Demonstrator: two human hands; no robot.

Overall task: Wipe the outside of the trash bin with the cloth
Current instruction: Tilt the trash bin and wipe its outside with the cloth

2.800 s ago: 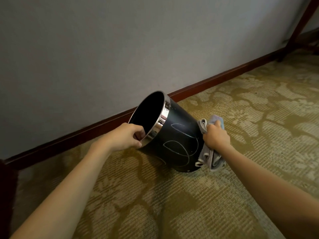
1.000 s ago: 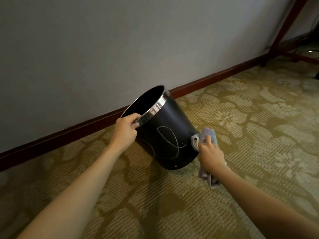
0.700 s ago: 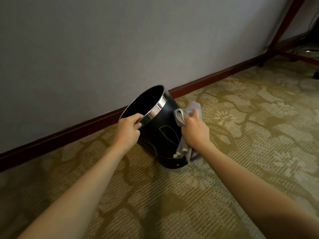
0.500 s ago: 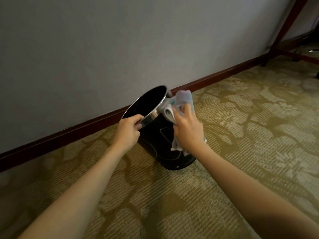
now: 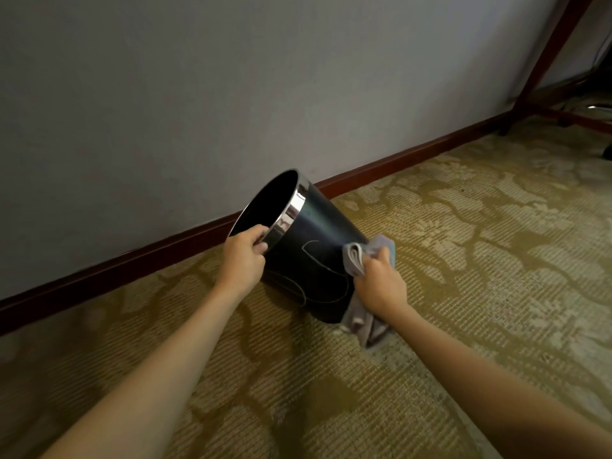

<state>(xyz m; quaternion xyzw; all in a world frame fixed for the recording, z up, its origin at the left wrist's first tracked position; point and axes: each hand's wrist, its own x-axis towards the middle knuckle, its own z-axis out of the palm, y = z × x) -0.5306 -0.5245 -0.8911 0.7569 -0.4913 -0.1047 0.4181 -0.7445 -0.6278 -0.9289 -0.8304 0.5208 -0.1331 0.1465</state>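
A black trash bin [image 5: 318, 240] with a shiny metal rim and thin looping lines on its side is tilted, its mouth facing up and left and its base edge on the carpet. My left hand [image 5: 243, 260] grips the rim at its near side. My right hand [image 5: 381, 283] holds a bunched grey cloth [image 5: 356, 258] pressed against the bin's lower right side, near the base. Part of the cloth hangs below my hand onto the carpet.
A grey wall [image 5: 231, 94] with a dark red skirting board [image 5: 132, 260] runs just behind the bin. Patterned olive carpet [image 5: 463, 260] covers the floor. A dark red furniture leg [image 5: 546, 54] and crossbar stand at the far right.
My right hand with the cloth slid up the bin's side to the rim, then back down to the lower right near the base. The bin tilted slightly more; my left hand kept its grip.
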